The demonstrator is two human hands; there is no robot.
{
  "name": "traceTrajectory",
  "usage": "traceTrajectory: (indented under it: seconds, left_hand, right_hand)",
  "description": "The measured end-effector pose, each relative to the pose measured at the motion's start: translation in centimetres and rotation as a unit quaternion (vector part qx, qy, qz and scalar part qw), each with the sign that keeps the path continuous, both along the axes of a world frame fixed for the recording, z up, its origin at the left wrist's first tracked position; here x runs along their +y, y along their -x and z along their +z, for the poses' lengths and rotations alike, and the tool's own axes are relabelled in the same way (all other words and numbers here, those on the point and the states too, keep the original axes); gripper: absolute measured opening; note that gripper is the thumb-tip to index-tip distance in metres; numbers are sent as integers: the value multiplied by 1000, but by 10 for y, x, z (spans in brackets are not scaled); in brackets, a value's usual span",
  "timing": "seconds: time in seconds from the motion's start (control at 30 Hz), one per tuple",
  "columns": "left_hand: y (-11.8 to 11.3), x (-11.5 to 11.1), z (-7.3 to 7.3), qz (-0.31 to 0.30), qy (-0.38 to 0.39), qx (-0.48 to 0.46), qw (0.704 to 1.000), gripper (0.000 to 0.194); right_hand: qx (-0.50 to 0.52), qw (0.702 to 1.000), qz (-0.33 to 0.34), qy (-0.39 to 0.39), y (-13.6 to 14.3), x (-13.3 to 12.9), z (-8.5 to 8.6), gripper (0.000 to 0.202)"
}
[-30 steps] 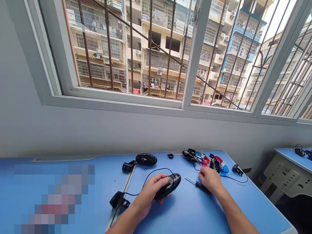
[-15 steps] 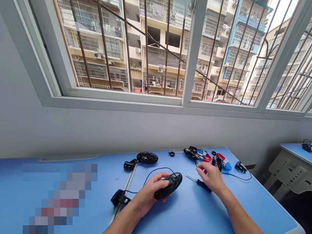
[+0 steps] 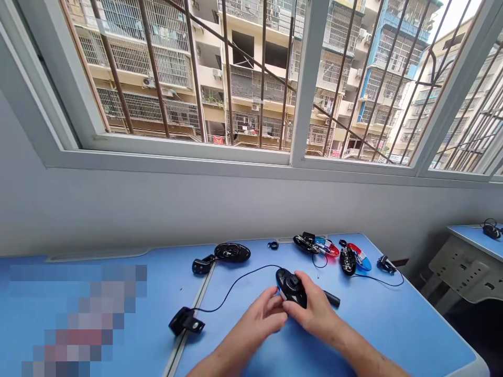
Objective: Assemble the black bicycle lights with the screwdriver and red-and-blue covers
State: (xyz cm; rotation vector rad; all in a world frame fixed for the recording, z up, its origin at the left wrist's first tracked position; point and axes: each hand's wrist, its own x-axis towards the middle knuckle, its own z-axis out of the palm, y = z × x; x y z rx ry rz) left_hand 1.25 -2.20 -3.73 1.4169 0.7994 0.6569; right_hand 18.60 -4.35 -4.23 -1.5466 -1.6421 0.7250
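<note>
My right hand (image 3: pixel 314 306) grips a black oval device (image 3: pixel 290 285), thumb on the near side and fingers over the far side. A strip of blue and white shows at its left edge. Close against that edge is my left hand (image 3: pixel 261 317), its fingers loosely bent and thumb apart, not wrapped round the device. A thin black cable runs from the device to a black clamp-like piece (image 3: pixel 184 320) on the table seam. Beyond my right hand lies a screwdriver, with its black handle (image 3: pixel 332 299) showing and most of its shaft hidden.
At the back of the blue table (image 3: pixel 137 345) lie another black oval device (image 3: pixel 232 252), a small black ring (image 3: pixel 273 245) and opened housings (image 3: pixel 314 243) with red and blue parts. More opened parts (image 3: pixel 353 258) and a coiled cable piece (image 3: pixel 386 264) lie to the right.
The black oval device has passed from my left hand into my right and been turned over. My right hand has come left from beside the screwdriver. The view has shifted slightly.
</note>
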Motion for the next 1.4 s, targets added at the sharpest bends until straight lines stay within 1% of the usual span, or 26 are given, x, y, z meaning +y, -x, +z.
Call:
traceTrajectory:
  seconds: [0.03,0.07,0.13,0.17,0.2,0.27,0.3,0.37,0.43,0.5,0.53,0.57,0.63,0.67,0.7,0.73,0.8,0.9,0.97,1.03,1.1,1.13,1.23,1.3,1.4]
  left_hand:
    - [2,4,-6,17,-38,50,998,52]
    - [4,9,-10,55,-89,100,990,54]
    - [11,17,-15,110,-207,166,958,63]
    - [15,20,-14,100,-261,181,943,68]
    - [19,22,-11,73,-292,193,934,73]
    - [23,23,-3,-3,-292,212,932,80]
    - [24,23,2,-40,-292,214,931,80]
    - [22,21,8,-90,-290,210,929,71]
    - [18,20,7,-104,-301,203,926,60]
    - [16,21,3,-89,-321,202,921,54]
    - [15,21,0,-80,-329,207,918,52]
    - [15,22,-3,-74,-333,215,915,51]
    - [17,23,-5,-66,-339,233,909,49]
    - [17,23,-5,-62,-343,241,906,51]
    - [18,23,-4,-58,-350,249,901,53]
    - [19,22,-3,-53,-361,255,896,55]
    - [20,22,0,-46,-384,264,884,57]
    - [20,21,2,-40,-404,275,871,54]
    - [19,21,3,-38,-405,278,870,53]
    - [17,20,4,-37,-400,281,871,47]
    - [16,20,4,-38,-392,283,875,38]
    - [16,20,4,-33,-387,282,877,38]
    - [15,23,-1,-5,-383,272,883,53]
    - [16,25,-6,1,-388,260,884,61]
    - [15,27,-11,-13,-399,238,885,55]
  right_hand:
    - [-11,1000,12,2,-4,0,-1,63]
    - [-19,999,34,4,-7,1,-1,64]
    - [-33,995,91,5,-14,0,0,72]
    - [-38,992,123,3,-16,-1,0,77]
    - [-44,987,156,-1,-18,-1,1,81]
    - [-62,975,212,-13,-17,-2,3,88]
    - [-76,970,230,-18,-16,-2,3,89]
    - [-112,962,246,-24,-15,-3,6,90]
    - [-153,957,245,-21,-17,-5,11,91]
    - [-182,955,234,-14,-27,-8,20,86]
    - [-188,957,221,-11,-33,-10,26,79]
    - [-186,963,194,-10,-41,-13,32,68]
    - [-212,972,97,10,-58,-16,44,44]
    - [-253,966,47,33,-65,-16,48,34]
    - [-297,953,12,59,-71,-16,51,27]
    - [-332,940,-10,83,-75,-15,52,23]
    - [-367,923,-20,110,-80,-11,50,17]
    - [-357,928,-20,106,-78,-4,41,6]
    - [-337,937,-24,90,-75,-1,37,6]
    - [-301,951,-28,65,-73,1,34,9]
    - [-250,967,-34,35,-71,2,33,8]
    - [-218,975,-37,20,-70,3,32,8]
    - [-109,992,-50,-22,-66,7,27,4]
    - [-32,996,-65,-49,-62,11,24,3]
    - [72,990,-89,-87,-60,14,22,14]
